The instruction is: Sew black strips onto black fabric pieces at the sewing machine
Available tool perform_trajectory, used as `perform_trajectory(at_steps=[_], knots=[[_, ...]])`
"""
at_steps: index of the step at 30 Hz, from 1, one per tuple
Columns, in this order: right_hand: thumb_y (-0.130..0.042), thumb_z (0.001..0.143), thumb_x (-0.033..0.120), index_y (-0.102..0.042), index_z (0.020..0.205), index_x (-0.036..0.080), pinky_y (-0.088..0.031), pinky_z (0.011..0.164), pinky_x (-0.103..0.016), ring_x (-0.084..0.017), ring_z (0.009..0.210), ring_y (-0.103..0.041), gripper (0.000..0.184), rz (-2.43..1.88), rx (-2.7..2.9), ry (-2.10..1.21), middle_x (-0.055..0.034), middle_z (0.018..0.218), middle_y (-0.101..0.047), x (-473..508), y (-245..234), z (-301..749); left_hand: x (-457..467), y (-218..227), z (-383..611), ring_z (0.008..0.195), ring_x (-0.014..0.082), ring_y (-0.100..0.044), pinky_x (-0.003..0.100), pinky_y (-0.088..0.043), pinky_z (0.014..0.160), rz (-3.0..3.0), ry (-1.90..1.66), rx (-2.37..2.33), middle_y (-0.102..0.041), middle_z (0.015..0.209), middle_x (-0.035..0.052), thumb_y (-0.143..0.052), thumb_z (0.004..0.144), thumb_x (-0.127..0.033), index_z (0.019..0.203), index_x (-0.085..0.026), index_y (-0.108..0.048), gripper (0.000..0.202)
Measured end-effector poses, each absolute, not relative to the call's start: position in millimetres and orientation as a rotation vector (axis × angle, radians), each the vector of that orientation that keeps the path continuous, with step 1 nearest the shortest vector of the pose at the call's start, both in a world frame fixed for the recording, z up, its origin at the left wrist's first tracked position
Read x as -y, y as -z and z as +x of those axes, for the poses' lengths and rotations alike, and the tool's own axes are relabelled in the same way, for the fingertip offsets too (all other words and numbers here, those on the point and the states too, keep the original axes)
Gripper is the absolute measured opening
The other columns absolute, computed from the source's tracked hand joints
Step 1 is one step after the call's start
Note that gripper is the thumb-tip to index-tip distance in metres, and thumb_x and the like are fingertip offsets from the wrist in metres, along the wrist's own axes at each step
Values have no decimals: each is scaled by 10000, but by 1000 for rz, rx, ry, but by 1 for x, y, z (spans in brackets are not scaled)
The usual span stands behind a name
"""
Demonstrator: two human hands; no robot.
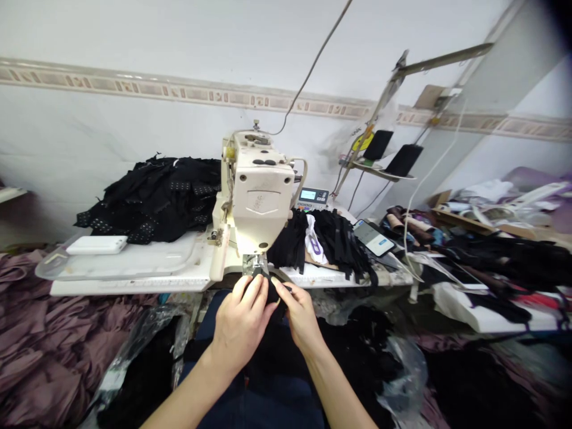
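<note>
A cream sewing machine (262, 185) stands in front of me, its lamp lit over the needle area. Just below the presser foot (255, 262), my left hand (243, 319) presses its fingertips down on a piece of black fabric (273, 293). My right hand (298, 310) pinches the same fabric at its right side, thumb and fingers closed. The two hands are close together at the machine's front edge. Part of the fabric is hidden under my fingers, and more black cloth hangs below toward my lap.
Left of the machine, a heap of black dotted fabric (152, 199) and a white box (97, 245) lie on a clear plastic lid (147, 265). Black strips (344, 238), a phone (374, 237) and a thread stand (379, 171) are on the right. Mauve cloth (58, 339) is piled lower left.
</note>
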State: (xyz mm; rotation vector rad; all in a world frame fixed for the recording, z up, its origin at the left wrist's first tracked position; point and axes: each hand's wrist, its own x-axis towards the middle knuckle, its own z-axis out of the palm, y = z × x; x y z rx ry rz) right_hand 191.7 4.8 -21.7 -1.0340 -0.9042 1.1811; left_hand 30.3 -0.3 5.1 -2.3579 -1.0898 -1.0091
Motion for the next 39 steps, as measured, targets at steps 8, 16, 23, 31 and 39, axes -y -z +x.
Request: perform_trajectory(at_steps=[8, 16, 23, 31, 39], knots=[[-894, 834, 495, -822, 820, 203, -584, 813, -354, -244, 838, -708, 301, -982, 832, -1197, -37, 821, -760, -22, 24, 192, -13, -4, 29, 1264, 363, -678, 507, -614, 1024, -2416, 987, 1082, -737, 1373, 179, -615, 1060, -334, 1421, -112, -660, 426], [-844, 846, 614, -838, 1011, 203, -614, 876, -396, -301, 1011, -758, 443, -995, 745, -1265, -92, 991, -822, -16, 39, 190, -9, -4, 29, 1282, 379, -679, 525, -613, 1048, -2432, 1016, 1137, -733, 1381, 190, -651, 1048, -314, 1426, -108, -656, 431], [-941, 689, 665, -788, 1218, 245, -615, 922, -403, -288, 1063, -757, 692, -923, 1200, -1662, -87, 1119, -820, 35, 68, 181, 11, -1, -7, 1359, 270, -657, 475, -550, 1161, -2623, 1647, 1246, -742, 1371, 97, -628, 1061, -196, 1315, -226, -718, 271], [-985, 702, 469, -836, 937, 176, -521, 537, -272, -166, 566, -632, 405, -1337, 1023, -1607, -19, 752, -752, 49, 53, 274, 4, 85, -58, 888, 205, -762, 317, -613, 857, -2904, 1085, 1680, -788, 960, 64, -561, 1086, -314, 1037, -204, -804, 271], [-948, 715, 577, -846, 887, 206, -515, 630, -303, -213, 674, -669, 422, -1513, 1075, -1346, -58, 825, -789, 69, 34, 324, 5, 168, 13, 1277, 259, -701, 420, -559, 1112, -3257, 736, 1527, -712, 1426, 139, -566, 1068, -274, 1431, -182, -661, 385]])
